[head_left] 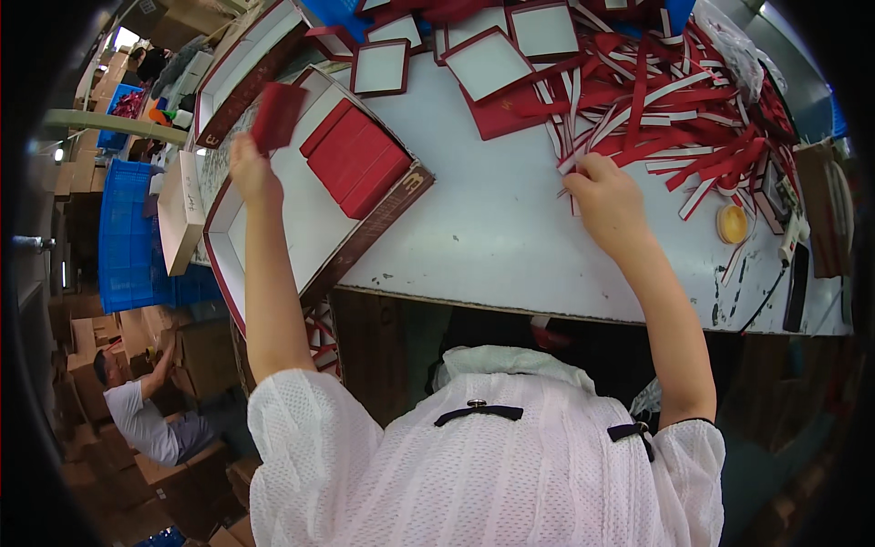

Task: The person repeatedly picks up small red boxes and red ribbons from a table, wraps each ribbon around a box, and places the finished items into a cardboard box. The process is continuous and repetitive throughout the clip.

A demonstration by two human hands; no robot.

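My left hand [253,171] is closed on a small red box [277,117], somewhat blurred, held up over a large shallow carton [369,230] with white inside walls. In that carton several matching red boxes [360,164] lie packed side by side. My right hand [609,202] has its fingers pinched together at the near left edge of a heap of red and white strips [656,100]. It seems to grip the end of a strip [571,166], whose length runs back into the heap.
Red-edged white box trays [488,64] stand at the table's back. On the right lie a yellow round roll [731,223] and clear plastic film [729,36]. Blue crates [126,237] rise left of the table [474,237]. Farther left a person [150,410] handles cardboard boxes.
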